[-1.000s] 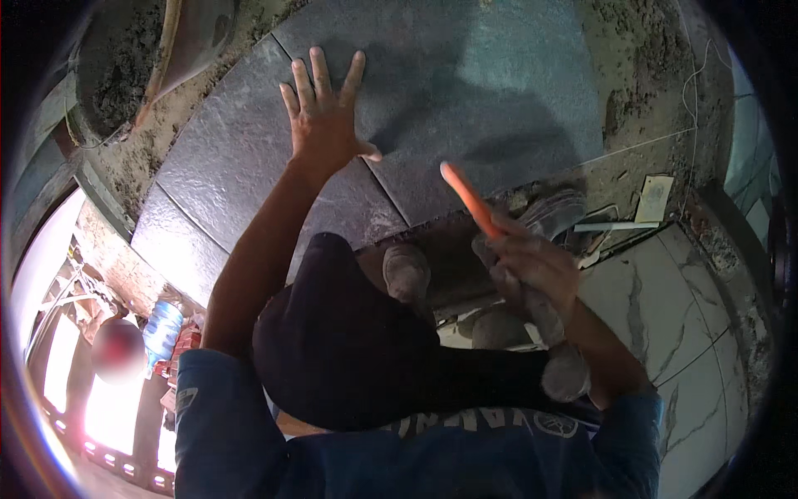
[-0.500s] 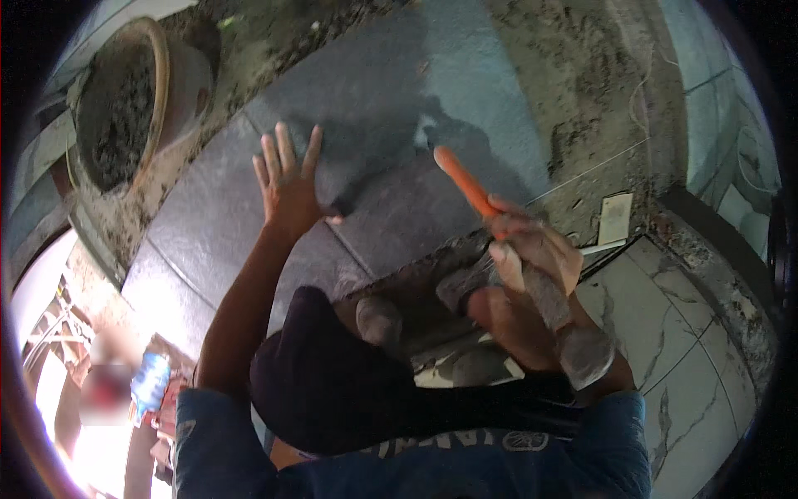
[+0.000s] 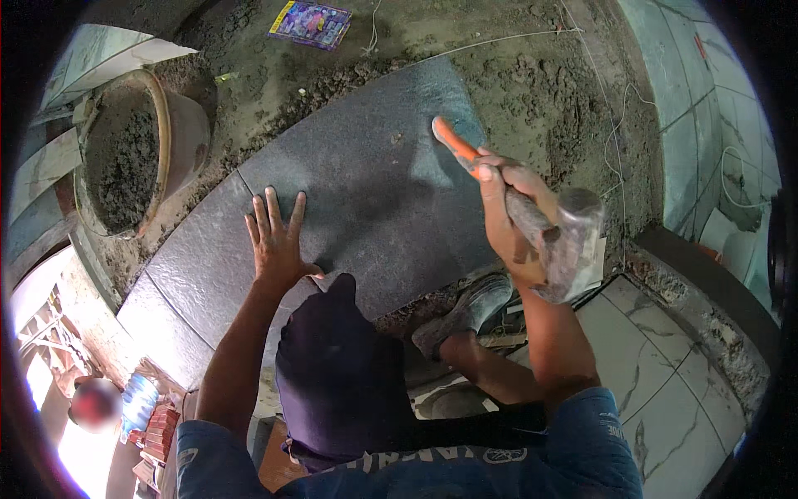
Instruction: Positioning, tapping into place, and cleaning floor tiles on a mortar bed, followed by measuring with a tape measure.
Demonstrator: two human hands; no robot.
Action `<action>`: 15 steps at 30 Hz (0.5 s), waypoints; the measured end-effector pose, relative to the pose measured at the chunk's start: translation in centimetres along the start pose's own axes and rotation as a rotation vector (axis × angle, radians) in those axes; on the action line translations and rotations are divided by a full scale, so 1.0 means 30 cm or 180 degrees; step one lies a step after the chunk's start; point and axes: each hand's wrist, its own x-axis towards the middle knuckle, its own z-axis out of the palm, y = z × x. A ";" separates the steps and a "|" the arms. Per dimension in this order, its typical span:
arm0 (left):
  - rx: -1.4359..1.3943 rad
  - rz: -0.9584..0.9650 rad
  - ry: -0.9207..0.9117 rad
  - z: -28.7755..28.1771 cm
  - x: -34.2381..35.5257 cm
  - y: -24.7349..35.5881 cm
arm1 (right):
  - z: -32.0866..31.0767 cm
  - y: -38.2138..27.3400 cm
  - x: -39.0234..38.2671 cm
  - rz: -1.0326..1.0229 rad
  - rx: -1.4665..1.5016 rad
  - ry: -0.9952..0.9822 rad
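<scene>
My left hand (image 3: pixel 277 248) lies flat with fingers spread on the dark grey floor tiles (image 3: pixel 366 137), near a joint between two of them. My right hand (image 3: pixel 505 200) is wrapped round a mallet (image 3: pixel 455 145) close to its dusty, cylindrical head. The mallet's orange handle end points away from me, above the right part of the far tile. Whether that end touches the tile I cannot tell. My foot in a grey, dirty boot (image 3: pixel 474 312) stands at the near tile edge.
A bucket (image 3: pixel 184 137) of grey mortar stands at the left. Rough mortar (image 3: pixel 540 108) borders the tiles, with a string (image 3: pixel 499 37) stretched across it. A purple packet (image 3: pixel 311 25) lies at the far side. White veined tiles (image 3: pixel 657 366) cover the near right floor.
The view has shifted, showing more of the far floor. My right hand has turned the mallet, so its head now shows larger and higher. My left hand still rests on the tiles, fingers spread.
</scene>
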 end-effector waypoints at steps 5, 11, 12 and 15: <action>-0.0057 0.0038 0.0074 0.008 0.018 0.004 | -0.009 0.040 0.036 -0.0151 -0.0307 0.0016; 0.0366 0.0087 0.0462 0.090 0.006 -0.047 | 0.000 0.043 0.059 -0.0122 0.0193 -0.0234; -0.0066 0.0113 0.0531 0.079 0.012 -0.030 | -0.002 0.055 0.057 -0.0176 0.0143 -0.0243; -0.0129 0.0073 0.0381 0.047 0.015 -0.012 | -0.031 0.035 0.084 -0.0180 0.0127 -0.0190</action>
